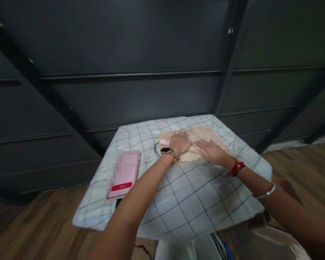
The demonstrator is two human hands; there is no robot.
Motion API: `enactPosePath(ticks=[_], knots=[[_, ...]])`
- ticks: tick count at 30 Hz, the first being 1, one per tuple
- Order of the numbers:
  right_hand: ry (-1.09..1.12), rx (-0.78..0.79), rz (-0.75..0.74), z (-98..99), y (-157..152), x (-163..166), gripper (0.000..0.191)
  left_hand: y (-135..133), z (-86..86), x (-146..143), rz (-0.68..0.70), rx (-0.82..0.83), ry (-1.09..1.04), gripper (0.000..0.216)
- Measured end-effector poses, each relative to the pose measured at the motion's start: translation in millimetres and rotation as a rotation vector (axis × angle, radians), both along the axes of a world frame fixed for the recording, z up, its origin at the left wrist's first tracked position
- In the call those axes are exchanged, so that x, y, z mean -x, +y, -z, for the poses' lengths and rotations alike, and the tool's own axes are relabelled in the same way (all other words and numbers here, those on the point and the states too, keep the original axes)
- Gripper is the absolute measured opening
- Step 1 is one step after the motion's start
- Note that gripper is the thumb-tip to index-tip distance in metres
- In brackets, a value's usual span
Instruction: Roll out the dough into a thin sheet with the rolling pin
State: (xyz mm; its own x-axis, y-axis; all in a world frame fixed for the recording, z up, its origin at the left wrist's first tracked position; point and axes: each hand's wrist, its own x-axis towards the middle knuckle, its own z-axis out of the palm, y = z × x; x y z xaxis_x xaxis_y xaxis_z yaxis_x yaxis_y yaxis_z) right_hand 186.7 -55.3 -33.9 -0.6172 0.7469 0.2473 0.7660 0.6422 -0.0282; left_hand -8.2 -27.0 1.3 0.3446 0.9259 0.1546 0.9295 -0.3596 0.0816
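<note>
A peach-beige piece of cloth (pixel 202 133) lies on the table under both of my hands, with a thicker fold or roll running across its front part. My left hand (pixel 181 142) presses down on its left half, fingers spread forward; a watch and a beaded bracelet circle that wrist. On the fold to the right rests my right hand (pixel 211 151), palm down with the fingers stretched out. Red threads and a silver bangle are on the right arm. A thin dark loop (pixel 156 148) pokes out beside the cloth's left edge; what it belongs to is hidden.
A white checked cloth (pixel 184 202) covers the small table. At its left lies a phone (pixel 126 173) with a pink screen, partly blurred out. A dark panelled wall (pixel 141 97) stands right behind the table. Wooden floor (pixel 51 220) shows on both sides.
</note>
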Motion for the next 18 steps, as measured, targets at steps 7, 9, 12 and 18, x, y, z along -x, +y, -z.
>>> enactPosePath(ticks=[7,9,12,18], knots=[[-0.054,-0.113,0.064,-5.4,-19,13,0.047,-9,5.7,-2,-0.026,-0.066,0.008,0.048],[-0.086,-0.154,0.092,-6.7,-15,18,0.048,-5,3.2,-5,-0.032,-0.052,-0.004,0.046],[-0.140,-0.214,0.060,-6.8,-6,22,0.046,1,-2.0,-8,-0.038,0.015,-0.044,0.042],[-0.210,-0.245,-0.042,-5.1,15,14,0.040,20,-4.6,-13,-0.056,0.091,-0.112,0.036]])
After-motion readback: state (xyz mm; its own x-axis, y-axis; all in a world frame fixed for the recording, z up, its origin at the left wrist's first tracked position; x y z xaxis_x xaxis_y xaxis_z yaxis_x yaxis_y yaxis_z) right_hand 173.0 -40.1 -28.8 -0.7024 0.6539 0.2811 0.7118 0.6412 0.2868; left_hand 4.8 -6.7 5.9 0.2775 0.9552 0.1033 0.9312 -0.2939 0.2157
